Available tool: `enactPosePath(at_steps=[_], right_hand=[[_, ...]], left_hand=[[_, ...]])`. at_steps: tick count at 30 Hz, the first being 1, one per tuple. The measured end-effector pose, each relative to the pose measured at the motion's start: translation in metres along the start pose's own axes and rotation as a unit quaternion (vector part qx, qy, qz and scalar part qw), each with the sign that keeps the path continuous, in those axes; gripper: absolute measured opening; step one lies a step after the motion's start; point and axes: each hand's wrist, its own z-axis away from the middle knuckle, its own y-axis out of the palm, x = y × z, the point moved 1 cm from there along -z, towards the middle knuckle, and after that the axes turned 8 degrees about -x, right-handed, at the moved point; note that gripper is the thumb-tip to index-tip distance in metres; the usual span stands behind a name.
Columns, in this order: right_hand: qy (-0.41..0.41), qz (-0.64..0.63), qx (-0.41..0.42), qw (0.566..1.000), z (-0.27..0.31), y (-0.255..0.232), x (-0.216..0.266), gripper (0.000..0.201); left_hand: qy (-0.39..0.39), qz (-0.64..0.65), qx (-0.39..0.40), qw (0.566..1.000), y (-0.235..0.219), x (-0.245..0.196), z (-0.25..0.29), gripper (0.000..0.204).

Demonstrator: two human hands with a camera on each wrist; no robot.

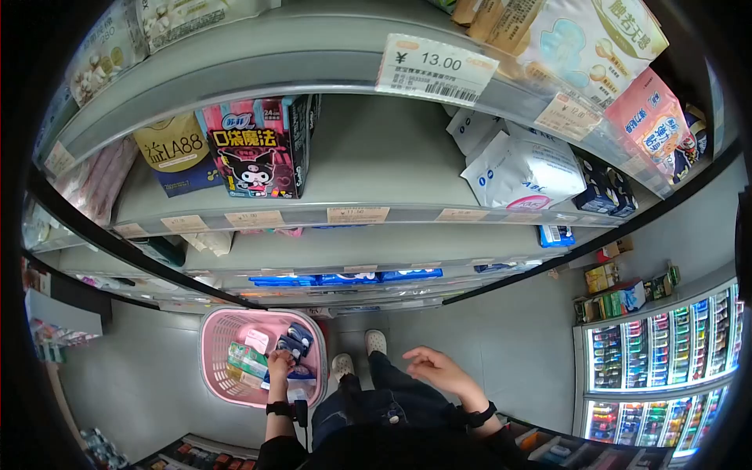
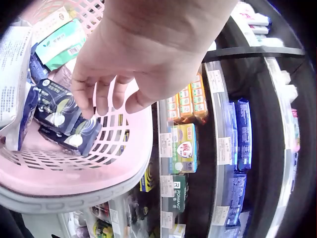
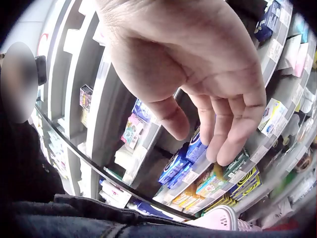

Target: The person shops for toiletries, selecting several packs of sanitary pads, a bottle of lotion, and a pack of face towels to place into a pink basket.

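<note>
Currently, item one: your left hand, released, fingers loosely bent, is hovering over the pink basket. Its fingertips are hanging close to the dark blue packs; whether they are touching, you cannot tell from these views.

Item two: your right hand, released, fingers relaxed and slightly bent, is hovering above the floor, to the right of your light shoes.

Item three: the pink basket is standing on the floor, left of your shoes, below the shelves. The dark blue packs are lying inside it, toward its far right corner. A pink-and-white pack is resting nearer the far edge, a green-and-white pack toward the left edge, and a large white pack is also sitting inside.

Item four: the wide shelf is carrying a black-and-pink cartoon box beside a gold-and-blue pack toward its left end; silvery white packs and small dark boxes are occupying its right end. Bright blue packs are lying lower down.
</note>
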Motion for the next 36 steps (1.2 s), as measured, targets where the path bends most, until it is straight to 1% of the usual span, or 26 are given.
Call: enactPosePath(at_steps=[2,3,5,7,10,12,14,15,16,17,18,19,20,21,22,23,25,26,27,28,29,30,31,33,35,36], right_hand=[[-0.009,0.007,0.010,1.000,0.000,0.001,-0.002,0.029],[-0.009,0.016,0.005,1.000,0.001,0.002,-0.004,0.029],[-0.009,0.006,0.005,1.000,0.004,0.006,-0.006,0.028],[-0.010,0.014,0.004,1.000,0.006,0.011,-0.008,0.028],[0.002,0.016,-0.002,1.000,0.013,0.014,-0.008,0.029],[0.014,0.007,-0.006,1.000,0.019,0.016,-0.012,0.030],[0.009,-0.011,-0.026,1.000,0.024,0.018,-0.021,0.028],[0.012,-0.013,-0.024,1.000,0.026,0.019,-0.023,0.028],[0.013,-0.014,-0.030,0.999,0.029,0.019,-0.026,0.028],[0.015,-0.013,-0.035,0.999,0.032,0.020,-0.028,0.028],[0.019,-0.015,-0.031,0.999,0.035,0.022,-0.028,0.028],[0.029,-0.020,-0.037,0.999,0.038,0.024,-0.028,0.029],[0.039,-0.025,-0.044,0.998,0.041,0.025,-0.028,0.030],[0.042,-0.026,-0.043,0.998,0.042,0.025,-0.030,0.030],[0.044,-0.031,-0.045,0.998,0.044,0.027,-0.033,0.031],[0.046,-0.037,-0.048,0.997,0.047,0.028,-0.036,0.031],[0.056,-0.042,-0.054,0.996,0.052,0.030,-0.042,0.031],[0.063,-0.045,-0.058,0.995,0.054,0.031,-0.044,0.032],[0.063,-0.046,-0.061,0.995,0.056,0.032,-0.046,0.032],[0.074,-0.041,-0.066,0.994,0.058,0.034,-0.047,0.030],[0.085,-0.036,-0.072,0.993,0.059,0.035,-0.049,0.028],[0.086,-0.040,-0.078,0.992,0.060,0.036,-0.052,0.028],[0.088,-0.050,-0.083,0.991,0.062,0.037,-0.056,0.028],[0.092,-0.067,-0.099,0.989,0.067,0.039,-0.061,0.028],[0.098,-0.068,-0.120,0.986,0.073,0.040,-0.062,0.028],[0.098,-0.072,-0.132,0.984,0.074,0.039,-0.065,0.028]], left_hand=[[0.020,0.013,0.009,1.000,-0.002,0.000,-0.002,0.010],[0.017,0.020,0.015,1.000,0.002,0.003,-0.005,0.010],[0.035,0.026,0.027,0.999,-0.007,-0.003,-0.005,0.008],[0.036,0.043,0.015,0.998,-0.014,-0.005,-0.009,0.006],[0.046,0.023,0.004,0.999,-0.021,-0.005,-0.020,0.003],[0.040,0.009,-0.020,0.999,-0.025,-0.001,-0.026,0.004],[0.046,-0.018,-0.013,0.999,-0.025,0.003,-0.031,0.006],[0.053,-0.042,-0.012,0.998,-0.028,0.006,-0.035,0.008],[0.051,-0.045,-0.016,0.998,-0.031,0.020,-0.054,0.008],[0.078,-0.068,-0.025,0.994,-0.034,0.040,-0.083,0.012],[0.106,-0.091,-0.034,0.990,-0.038,0.041,-0.085,0.016],[0.103,-0.093,-0.037,0.990,-0.041,0.042,-0.087,0.016],[0.118,-0.113,-0.070,0.984,-0.039,0.042,-0.090,0.019],[0.134,-0.132,-0.101,0.977,-0.039,0.045,-0.096,0.023],[0.150,-0.146,-0.108,0.972,-0.039,0.047,-0.102,0.032],[0.149,-0.149,-0.107,0.972,-0.035,0.051,-0.107,0.032],[0.288,-0.271,-0.063,0.916,-0.027,0.050,-0.108,0.048],[0.253,-0.345,-0.012,0.904,-0.024,0.047,-0.113,0.071],[0.255,-0.346,-0.010,0.903,-0.016,0.034,-0.104,0.071],[0.257,-0.386,-0.002,0.886,-0.004,0.020,-0.089,0.079],[0.259,-0.426,0.005,0.867,0.005,0.011,-0.080,0.087],[0.279,-0.425,0.031,0.861,0.011,0.009,-0.081,0.104],[0.282,-0.428,0.037,0.858,0.018,0.009,-0.081,0.104],[0.309,-0.510,0.016,0.803,0.032,0.013,-0.081,0.120],[0.239,-0.491,0.073,0.834,0.038,0.014,-0.088,0.131],[0.215,-0.482,0.059,0.847,0.043,0.015,-0.090,0.131]])
